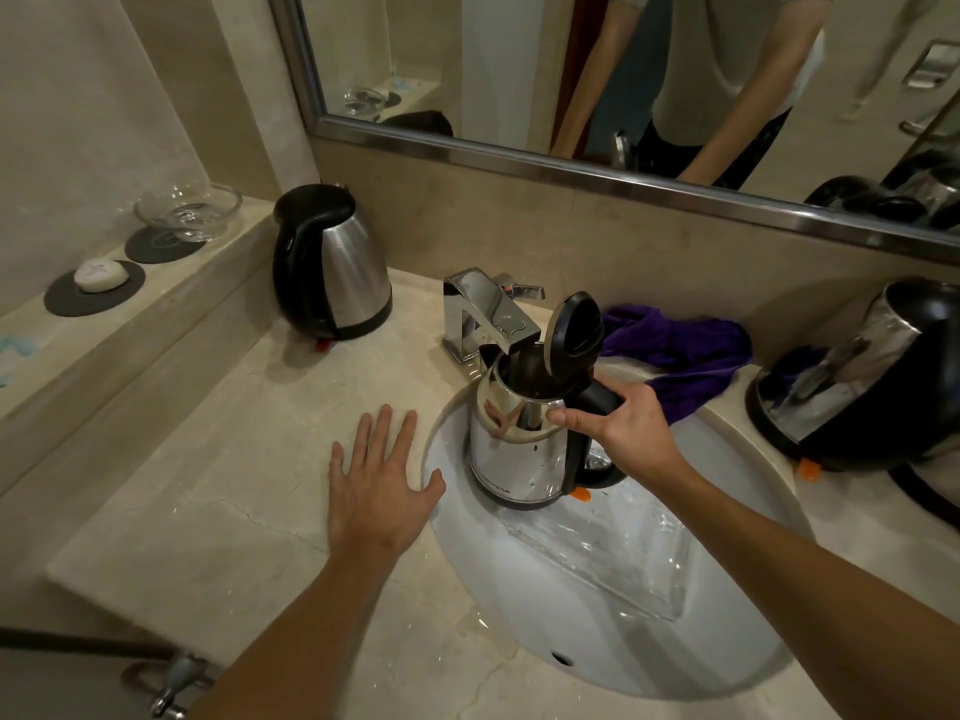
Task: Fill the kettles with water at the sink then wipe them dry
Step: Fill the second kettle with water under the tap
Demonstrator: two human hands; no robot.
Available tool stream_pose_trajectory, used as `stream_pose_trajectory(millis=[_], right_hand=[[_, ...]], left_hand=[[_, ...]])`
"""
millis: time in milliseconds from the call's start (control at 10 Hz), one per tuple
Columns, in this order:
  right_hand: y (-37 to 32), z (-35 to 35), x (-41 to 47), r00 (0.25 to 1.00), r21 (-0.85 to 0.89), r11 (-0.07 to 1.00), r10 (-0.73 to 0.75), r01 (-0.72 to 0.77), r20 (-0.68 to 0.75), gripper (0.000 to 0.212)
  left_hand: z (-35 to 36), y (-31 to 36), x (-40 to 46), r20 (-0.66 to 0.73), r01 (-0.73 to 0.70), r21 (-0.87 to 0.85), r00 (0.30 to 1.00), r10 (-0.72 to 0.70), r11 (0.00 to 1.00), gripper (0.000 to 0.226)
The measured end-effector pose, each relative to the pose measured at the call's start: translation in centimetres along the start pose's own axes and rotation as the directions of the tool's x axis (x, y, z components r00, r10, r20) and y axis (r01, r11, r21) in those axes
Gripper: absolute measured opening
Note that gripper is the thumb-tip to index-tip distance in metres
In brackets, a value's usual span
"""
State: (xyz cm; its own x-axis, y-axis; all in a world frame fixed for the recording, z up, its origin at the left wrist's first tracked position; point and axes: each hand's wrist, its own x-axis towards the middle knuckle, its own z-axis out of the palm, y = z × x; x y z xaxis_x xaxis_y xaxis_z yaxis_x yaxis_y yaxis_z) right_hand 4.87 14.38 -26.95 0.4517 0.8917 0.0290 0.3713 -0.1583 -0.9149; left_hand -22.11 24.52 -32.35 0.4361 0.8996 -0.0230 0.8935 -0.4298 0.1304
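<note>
Head: steel kettle (524, 449), lid up

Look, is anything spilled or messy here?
Yes. Water has puddled on the counter by the sink's front rim. The purple cloth lies crumpled behind the sink, one end hanging over its edge.

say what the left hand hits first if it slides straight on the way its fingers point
Probably the faucet. The left hand lies flat on the counter, pointing up and slightly right; depth is unclear, so it may pass left of it to the wall.
</note>
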Motion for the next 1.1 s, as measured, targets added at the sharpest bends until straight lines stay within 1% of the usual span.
stream_pose_trajectory(millis=[100,400,500,600,700,900,1100], right_hand=[[0.20,-0.02,0.04,1.000,-0.009,1.000,0.006,-0.006,-0.004,0.055],[0.05,0.03,-0.06,1.000,-0.018,1.000,0.006,-0.006,-0.009,0.049],[0.02,0.06,-0.04,1.000,-0.012,1.000,0.010,-0.010,-0.010,0.050],[-0.27,0.04,-0.11,1.000,-0.010,1.000,0.008,-0.008,-0.001,0.037],[-0.39,-0.02,-0.23,1.000,-0.010,1.000,-0.005,0.005,-0.003,0.033],[-0.55,0.00,-0.30,1.000,-0.020,1.000,-0.018,0.018,0.000,0.028],[-0.64,0.02,-0.38,1.000,-0.021,1.000,-0.023,0.023,-0.006,0.030]], left_hand=[[0.04,-0.05,0.05,0.006,0.002,0.007,1.000,-0.002,1.000,0.082],[0.32,-0.11,0.17,-0.006,0.000,-0.017,1.000,0.000,1.000,0.083],[0.23,-0.09,0.16,0.003,0.003,0.009,1.000,-0.003,1.000,0.082],[0.07,-0.06,0.03,0.006,0.005,-0.004,1.000,-0.005,1.000,0.082],[-0.10,0.01,0.04,0.020,0.006,-0.006,1.000,-0.006,1.000,0.082],[-0.02,-0.04,0.06,0.011,0.005,0.003,1.000,-0.005,1.000,0.082],[0.10,-0.14,0.12,-0.001,-0.003,-0.025,1.000,0.003,1.000,0.083]])
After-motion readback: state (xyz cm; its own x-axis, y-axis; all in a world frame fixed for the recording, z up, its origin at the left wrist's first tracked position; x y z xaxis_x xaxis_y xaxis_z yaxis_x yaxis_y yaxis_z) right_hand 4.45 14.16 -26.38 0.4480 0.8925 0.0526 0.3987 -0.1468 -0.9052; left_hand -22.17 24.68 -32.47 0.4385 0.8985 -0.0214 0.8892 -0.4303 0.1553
